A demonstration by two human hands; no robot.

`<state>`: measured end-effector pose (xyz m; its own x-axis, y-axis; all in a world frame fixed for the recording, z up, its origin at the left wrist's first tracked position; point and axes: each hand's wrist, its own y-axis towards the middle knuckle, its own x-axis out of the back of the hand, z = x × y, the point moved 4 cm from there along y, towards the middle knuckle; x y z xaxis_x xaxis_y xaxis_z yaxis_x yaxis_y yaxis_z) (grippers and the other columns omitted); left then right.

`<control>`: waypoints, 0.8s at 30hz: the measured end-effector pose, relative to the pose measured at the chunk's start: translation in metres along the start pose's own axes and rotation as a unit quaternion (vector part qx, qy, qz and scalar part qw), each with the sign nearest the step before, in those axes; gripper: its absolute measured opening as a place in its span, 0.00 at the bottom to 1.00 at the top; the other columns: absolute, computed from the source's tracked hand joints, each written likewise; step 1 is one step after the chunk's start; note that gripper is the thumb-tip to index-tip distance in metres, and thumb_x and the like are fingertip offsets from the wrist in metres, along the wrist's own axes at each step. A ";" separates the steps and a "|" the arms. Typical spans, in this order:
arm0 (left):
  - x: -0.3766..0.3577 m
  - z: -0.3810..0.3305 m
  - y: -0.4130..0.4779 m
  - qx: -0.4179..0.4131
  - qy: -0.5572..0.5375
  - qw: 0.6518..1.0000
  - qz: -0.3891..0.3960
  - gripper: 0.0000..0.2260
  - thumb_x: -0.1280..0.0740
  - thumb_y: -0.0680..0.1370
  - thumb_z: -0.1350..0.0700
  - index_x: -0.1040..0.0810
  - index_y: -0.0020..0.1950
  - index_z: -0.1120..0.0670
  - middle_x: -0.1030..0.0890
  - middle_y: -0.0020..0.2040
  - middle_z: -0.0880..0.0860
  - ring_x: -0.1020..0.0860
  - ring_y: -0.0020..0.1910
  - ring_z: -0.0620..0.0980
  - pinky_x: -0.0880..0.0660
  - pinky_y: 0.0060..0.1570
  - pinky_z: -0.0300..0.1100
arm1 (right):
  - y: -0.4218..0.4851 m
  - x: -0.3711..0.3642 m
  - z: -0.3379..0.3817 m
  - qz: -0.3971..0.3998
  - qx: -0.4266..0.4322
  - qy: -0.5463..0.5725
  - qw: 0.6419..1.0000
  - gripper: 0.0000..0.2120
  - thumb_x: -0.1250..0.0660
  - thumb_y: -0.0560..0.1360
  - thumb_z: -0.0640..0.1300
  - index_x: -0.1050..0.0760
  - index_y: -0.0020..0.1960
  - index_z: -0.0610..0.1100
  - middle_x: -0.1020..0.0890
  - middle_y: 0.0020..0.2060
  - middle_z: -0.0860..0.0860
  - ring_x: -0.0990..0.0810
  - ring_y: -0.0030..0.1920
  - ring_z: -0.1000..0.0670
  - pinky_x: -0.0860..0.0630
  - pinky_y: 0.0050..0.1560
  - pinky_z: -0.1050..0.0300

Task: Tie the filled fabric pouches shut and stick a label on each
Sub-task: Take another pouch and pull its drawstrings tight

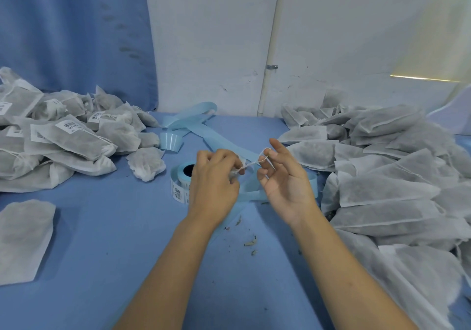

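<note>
Blue table (114, 227) — string (251, 163) stretched between both hands (215, 179) (284, 176).

Table top (102, 227) was blue. Heap of tied, labelled pouches (74, 136) lay at left of frame; bigger heap of unlabelled pouches (382, 189) at right. One flat pouch (24, 240) sat alone, lower left. Centre held label roll (179, 181), pale backing strip (204, 125) trailing upward. Dried-leaf crumbs (249, 243) lay lower centre.
</note>
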<state>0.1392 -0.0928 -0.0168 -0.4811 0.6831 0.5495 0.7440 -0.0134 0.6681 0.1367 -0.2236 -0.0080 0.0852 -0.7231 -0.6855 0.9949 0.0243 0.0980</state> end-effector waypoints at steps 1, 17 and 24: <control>0.000 0.001 0.000 -0.006 0.013 1.000 -0.008 0.12 0.32 0.67 0.68 0.22 0.44 0.53 0.22 0.56 0.46 0.39 0.52 0.45 0.40 0.48 0.37 | -0.001 -0.002 0.000 0.007 -0.005 0.004 1.000 0.16 0.32 0.66 0.37 0.24 0.53 0.45 0.21 0.34 0.52 0.22 0.33 0.55 0.26 0.33 0.65; 0.021 0.013 -0.001 0.152 -0.246 0.946 -0.146 0.03 0.33 0.77 0.63 0.23 0.48 0.55 0.23 0.56 0.52 0.26 0.47 0.31 0.28 0.46 0.29 | 0.000 0.009 0.000 -0.079 0.030 -0.219 0.972 0.04 0.34 0.76 0.32 0.22 0.47 0.39 0.19 0.33 0.50 0.16 0.36 0.54 0.21 0.41 0.65; 0.025 0.003 0.004 0.166 -0.321 0.915 -0.180 0.06 0.40 0.81 0.60 0.33 0.49 0.49 0.25 0.45 0.42 0.26 0.40 0.32 0.30 0.42 0.27 | -0.001 0.005 -0.008 -0.079 0.015 -0.261 0.962 0.02 0.31 0.75 0.38 0.19 0.44 0.41 0.16 0.40 0.48 0.17 0.44 0.54 0.21 0.48 0.65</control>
<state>0.1313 -0.0734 -0.0024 -0.4295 0.8896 -0.1556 0.7421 0.4459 0.5006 0.1368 -0.2219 -0.0168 -0.1131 -0.9646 -0.2383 0.9906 -0.1282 0.0484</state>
